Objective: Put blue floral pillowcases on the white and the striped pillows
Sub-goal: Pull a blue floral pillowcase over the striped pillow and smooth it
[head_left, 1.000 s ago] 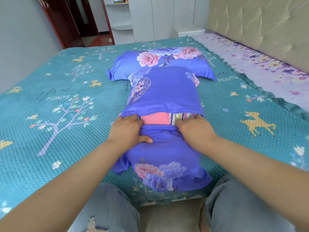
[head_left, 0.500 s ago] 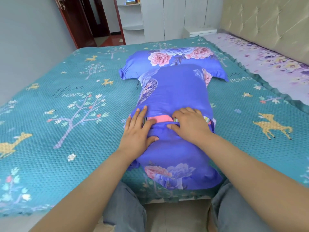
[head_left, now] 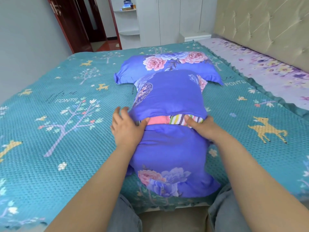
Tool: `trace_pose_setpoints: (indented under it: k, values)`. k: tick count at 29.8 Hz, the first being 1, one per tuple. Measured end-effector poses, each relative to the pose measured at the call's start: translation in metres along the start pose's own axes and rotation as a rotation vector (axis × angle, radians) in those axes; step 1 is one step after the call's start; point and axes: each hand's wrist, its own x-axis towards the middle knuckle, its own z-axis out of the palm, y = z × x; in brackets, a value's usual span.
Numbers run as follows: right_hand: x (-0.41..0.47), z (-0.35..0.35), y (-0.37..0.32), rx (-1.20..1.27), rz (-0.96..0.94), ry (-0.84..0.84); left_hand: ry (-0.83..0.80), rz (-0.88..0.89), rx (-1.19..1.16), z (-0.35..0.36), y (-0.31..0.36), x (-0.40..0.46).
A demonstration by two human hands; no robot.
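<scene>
Head view: the striped pillow (head_left: 175, 119) lies mid-bed, cased except at the envelope opening (gap wider than half a second ago). Left hand (head_left: 127, 129) now pinches the flap (head_left: 168, 104); right hand (head_left: 203, 129) presses the pillow, fingers hidden. Closing remains.

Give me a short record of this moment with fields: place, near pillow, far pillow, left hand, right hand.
place: teal bedspread
near pillow: striped pillow shows through a gap in its blue floral pillowcase
far pillow: second pillow, fully covered, lying crosswise behind
left hand: at the gap's left end, thumb at the upper flap's edge
right hand: at the gap's right end, fingertips on the stripes
</scene>
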Motion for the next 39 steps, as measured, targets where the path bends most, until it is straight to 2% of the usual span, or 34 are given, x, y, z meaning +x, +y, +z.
trace_pose_setpoints:
  k: [1,2,4,5,8,11,14,17,18,19,21,22,24,25,27,29,31,32,39]
  values:
    - [0.002,-0.008,0.002,0.057,0.067,-0.150,-0.113,-0.178,-0.118,-0.004,-0.007,0.002]
    - [0.003,-0.012,0.006,0.085,0.081,-0.231,-0.255,-0.365,-0.258,-0.006,-0.015,0.003]
    - [0.003,-0.007,0.008,0.231,-0.002,-0.257,-0.507,-0.661,-0.536,-0.012,-0.027,0.003]
    - [0.001,-0.001,0.006,0.353,-0.056,-0.237,-0.548,-0.697,-0.609,-0.012,-0.031,0.001]
    - [-0.007,0.014,-0.005,0.597,-0.243,-0.164,-0.388,-0.586,-0.680,-0.009,-0.031,-0.006]
    - [-0.008,0.010,-0.011,0.636,-0.353,-0.059,-0.179,-0.466,-0.695,-0.017,-0.025,-0.008]
    - [-0.007,0.006,-0.023,0.633,-0.468,-0.108,-0.124,-0.519,-0.693,-0.025,-0.029,-0.001]
    - [0.008,0.009,-0.026,0.759,-0.327,-0.138,-0.034,-0.591,-0.546,-0.030,-0.043,0.010]
    - [0.014,0.012,-0.024,0.694,-0.262,-0.120,0.031,-0.586,-0.486,-0.031,-0.050,0.013]
    - [0.016,0.015,-0.019,0.565,-0.197,-0.106,0.096,-0.561,-0.433,-0.031,-0.056,0.014]
    - [0.018,0.026,-0.003,0.384,-0.093,-0.187,0.180,-0.447,-0.310,-0.032,-0.061,0.012]
    - [0.014,0.032,0.001,0.414,-0.038,-0.254,0.217,-0.334,-0.290,-0.033,-0.055,0.009]
    - [0.014,0.040,0.007,0.531,0.049,-0.352,0.248,0.022,-0.285,-0.035,-0.029,-0.003]
    - [0.015,0.043,0.010,0.590,0.067,-0.392,0.218,0.216,-0.269,-0.036,-0.013,-0.013]
    - [0.010,0.039,0.014,0.686,0.099,-0.475,0.041,0.573,-0.154,-0.032,0.020,-0.034]
    - [0.005,0.038,0.020,0.710,0.134,-0.568,-0.138,0.781,0.076,-0.018,0.038,-0.049]
    - [-0.002,0.038,0.027,0.711,0.147,-0.660,-0.227,0.832,0.274,-0.003,0.046,-0.056]
    - [-0.007,0.038,0.027,0.741,0.148,-0.644,-0.235,0.835,0.337,0.003,0.048,-0.057]
    - [-0.032,0.006,0.017,0.735,0.037,-0.499,-0.077,0.726,0.425,0.011,0.032,-0.040]
